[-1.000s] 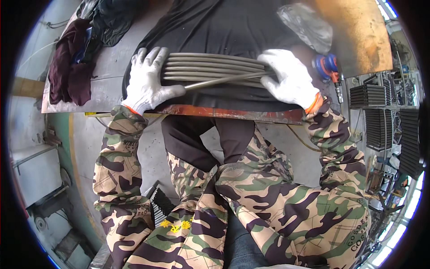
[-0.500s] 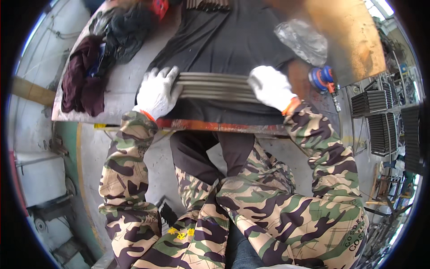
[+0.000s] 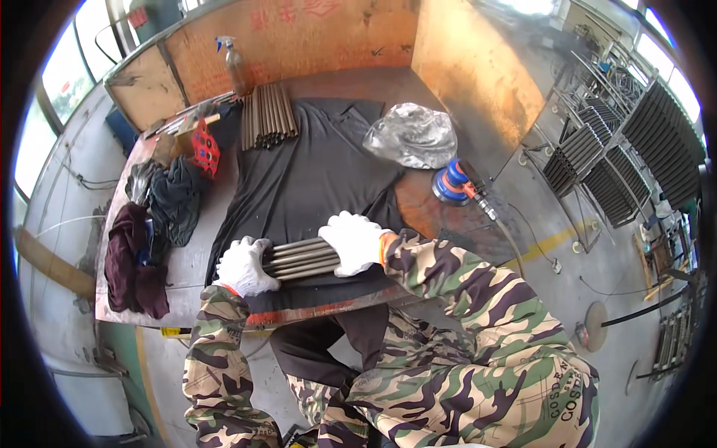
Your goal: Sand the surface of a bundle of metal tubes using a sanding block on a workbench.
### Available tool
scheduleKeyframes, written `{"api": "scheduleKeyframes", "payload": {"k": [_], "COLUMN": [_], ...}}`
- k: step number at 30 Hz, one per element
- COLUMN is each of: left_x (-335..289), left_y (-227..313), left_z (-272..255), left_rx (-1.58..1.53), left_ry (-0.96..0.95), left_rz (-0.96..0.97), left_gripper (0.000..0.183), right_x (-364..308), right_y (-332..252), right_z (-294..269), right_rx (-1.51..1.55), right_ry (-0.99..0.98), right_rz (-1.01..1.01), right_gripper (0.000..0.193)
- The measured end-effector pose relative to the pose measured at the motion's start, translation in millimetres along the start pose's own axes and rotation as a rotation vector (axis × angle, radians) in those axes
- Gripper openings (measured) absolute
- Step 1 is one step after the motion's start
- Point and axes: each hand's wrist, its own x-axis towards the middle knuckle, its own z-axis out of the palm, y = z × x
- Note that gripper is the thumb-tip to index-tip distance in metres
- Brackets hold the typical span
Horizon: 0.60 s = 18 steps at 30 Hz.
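Several grey metal tubes (image 3: 301,259) lie side by side on a black cloth (image 3: 321,175) near the front of the table. My left hand (image 3: 245,266), in a white glove, is closed around their left end. Toward the right end, my white-gloved right hand (image 3: 351,243) wraps over the same tubes, its palm covering them. Both hands hide the tube ends. Farther back on the cloth's left side rests a pile of brownish metal tubes (image 3: 267,117).
Right of the cloth are a crumpled clear plastic bag (image 3: 412,137) and a blue-and-orange air sander (image 3: 454,183) with a hose. Dark rags (image 3: 175,198) and a maroon cloth (image 3: 133,261) lie left. A spray bottle (image 3: 232,63) stands behind; wooden boards (image 3: 321,52) wall the back.
The view has tilted up, showing more of the table's back. My hands have come closer together on the tubes, the right hand shifting toward the left one.
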Motion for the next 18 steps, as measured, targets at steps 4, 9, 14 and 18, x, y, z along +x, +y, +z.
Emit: {"api": "scheduleKeyframes", "payload": {"k": [4, 9, 14, 18], "left_x": [-1.5, 0.2, -0.7, -6.8], "left_y": [15.6, 24.6, 28.7, 38.8], "left_z": [9.7, 11.0, 23.1, 18.7], "left_rx": [0.111, 0.154, 0.155, 0.233], "left_ry": [-0.014, 0.010, 0.014, 0.023], "left_rz": [0.022, -0.018, -0.069, -0.034], "left_gripper": [0.067, 0.055, 0.046, 0.033], "right_x": [0.4, 7.7, 10.1, 12.2], "right_y": [-6.9, -19.1, -22.4, -32.5], "right_z": [-2.2, -7.6, 0.5, -10.8], "right_rx": [0.067, 0.034, 0.041, -0.028], "right_ry": [-0.081, -0.123, -0.136, -0.138], "right_rz": [0.007, 0.034, 0.055, -0.007], "right_gripper": [0.055, 0.053, 0.044, 0.036]}}
